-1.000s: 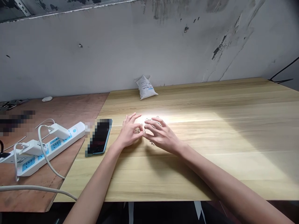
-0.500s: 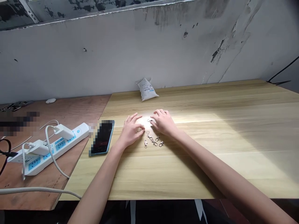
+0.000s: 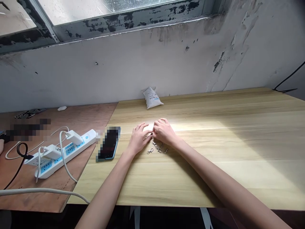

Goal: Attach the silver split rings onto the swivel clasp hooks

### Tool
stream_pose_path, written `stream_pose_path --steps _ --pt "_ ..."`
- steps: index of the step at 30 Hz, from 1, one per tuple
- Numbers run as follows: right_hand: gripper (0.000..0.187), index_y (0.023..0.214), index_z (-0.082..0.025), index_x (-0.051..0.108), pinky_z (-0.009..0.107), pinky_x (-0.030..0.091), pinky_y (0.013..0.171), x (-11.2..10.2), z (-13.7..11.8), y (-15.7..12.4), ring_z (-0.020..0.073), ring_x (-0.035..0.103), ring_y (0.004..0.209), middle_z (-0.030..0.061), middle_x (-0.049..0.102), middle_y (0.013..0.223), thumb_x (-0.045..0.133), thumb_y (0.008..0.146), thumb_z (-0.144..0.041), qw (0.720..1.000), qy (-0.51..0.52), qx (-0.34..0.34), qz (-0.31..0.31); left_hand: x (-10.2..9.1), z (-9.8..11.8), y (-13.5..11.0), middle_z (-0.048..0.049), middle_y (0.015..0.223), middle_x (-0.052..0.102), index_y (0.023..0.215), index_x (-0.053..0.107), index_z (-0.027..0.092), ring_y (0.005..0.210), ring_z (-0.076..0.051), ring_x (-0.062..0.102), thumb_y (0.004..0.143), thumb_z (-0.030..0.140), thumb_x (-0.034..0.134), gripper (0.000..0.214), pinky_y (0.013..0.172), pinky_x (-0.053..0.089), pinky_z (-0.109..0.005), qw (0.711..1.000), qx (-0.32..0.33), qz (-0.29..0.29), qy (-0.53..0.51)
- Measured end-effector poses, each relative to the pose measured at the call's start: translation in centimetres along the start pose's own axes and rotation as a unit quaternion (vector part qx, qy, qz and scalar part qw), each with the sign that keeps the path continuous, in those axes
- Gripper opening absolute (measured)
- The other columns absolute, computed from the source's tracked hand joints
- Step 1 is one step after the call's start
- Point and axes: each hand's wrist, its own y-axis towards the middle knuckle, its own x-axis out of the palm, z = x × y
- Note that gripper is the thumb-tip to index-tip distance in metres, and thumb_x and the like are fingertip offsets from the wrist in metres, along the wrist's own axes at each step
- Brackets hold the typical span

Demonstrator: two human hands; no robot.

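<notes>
My left hand [image 3: 138, 140] and my right hand [image 3: 164, 131] meet at the middle of a light wooden table [image 3: 214, 152]. Their fingertips pinch together over small metal key rings and clasps [image 3: 157, 147] that lie scattered on the wood just in front of them. The left fingers are curled around a small ring [image 3: 145, 137]. The right fingers are bent down and closed on a small metal piece too tiny to name. A bright patch of light falls on the table behind the hands.
A phone [image 3: 109, 143] in a blue case lies left of my left hand. A white power strip [image 3: 62, 152] with chargers and cables sits on the brown board at left. A small white packet [image 3: 152, 98] leans against the wall. A black cable [image 3: 288, 83] runs at far right.
My right hand pulled back from the far clasps and curled toward the left hand. The view tilted up, and a window frame now shows above the wall.
</notes>
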Motion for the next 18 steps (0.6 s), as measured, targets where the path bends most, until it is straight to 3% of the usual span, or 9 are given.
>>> stream_pose_path --steps 8,18 --pt "0.005 0.080 -0.021 0.065 0.035 0.038 0.082 -0.5 -0.8 -2.5 0.0179 0.061 0.086 0.0017 0.066 0.089 0.065 0.084 -0.022 0.986 0.142 0.069 0.045 -0.4 1.0 0.1 -0.0038 0.124 0.062 0.087 0.072 0.026 0.129 -0.026 0.046 0.088 0.026 0.064 0.008 0.107 0.037 -0.047 0.993 -0.008 0.076 -0.086" --pt "0.008 0.081 -0.022 0.063 0.037 0.035 0.086 -1.1 -0.8 -3.8 0.0180 0.061 0.088 0.0006 0.065 0.089 0.066 0.080 -0.014 0.968 0.216 0.074 0.102 -0.8 2.1 0.3 -0.0039 0.121 0.065 0.093 0.070 0.024 0.125 -0.025 0.049 0.086 0.027 0.068 0.008 0.106 0.039 -0.045 0.983 -0.019 0.081 -0.162"
